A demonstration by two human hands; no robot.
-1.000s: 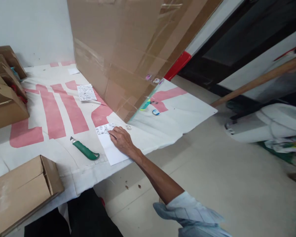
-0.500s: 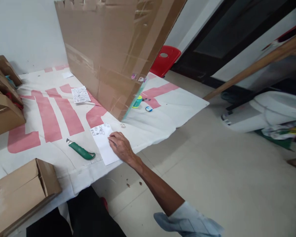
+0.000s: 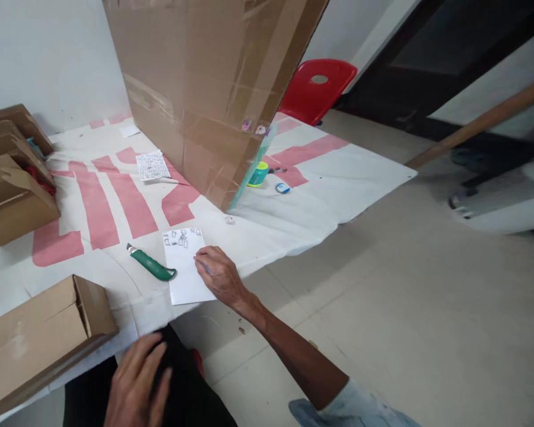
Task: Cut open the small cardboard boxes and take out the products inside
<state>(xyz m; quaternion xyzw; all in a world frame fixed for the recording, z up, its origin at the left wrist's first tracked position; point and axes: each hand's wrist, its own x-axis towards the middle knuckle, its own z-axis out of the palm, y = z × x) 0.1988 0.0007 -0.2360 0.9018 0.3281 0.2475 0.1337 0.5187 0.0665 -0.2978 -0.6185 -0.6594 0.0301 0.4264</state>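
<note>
My right hand point(image 3: 220, 274) rests on the right side of a white sheet of paper point(image 3: 187, 279) at the table's front edge. Its fingers are curled together, and what they hold, if anything, is hidden. Small box-like drawings fill the top of the sheet. Just left of the paper lies a green utility knife point(image 3: 152, 265), its blade end pointing away to the left. My left hand point(image 3: 137, 382) is low in the view, over my dark-clothed legs, slightly blurred. Its fingers are apart, with nothing seen in them.
A large taped cardboard box point(image 3: 204, 107) stands on the white and red table cover point(image 3: 302, 216). A closed carton point(image 3: 31, 344) sits at the near left, open cartons point(image 3: 22, 213) behind it. A patterned square card point(image 3: 152, 165), a tape roll point(image 3: 282, 188) and a red chair point(image 3: 318, 89) are farther off.
My left hand has come into view at the bottom. The view has shifted, so the table reaches farther right. My right hand stays at the paper, and the sheet appears slightly turned.
</note>
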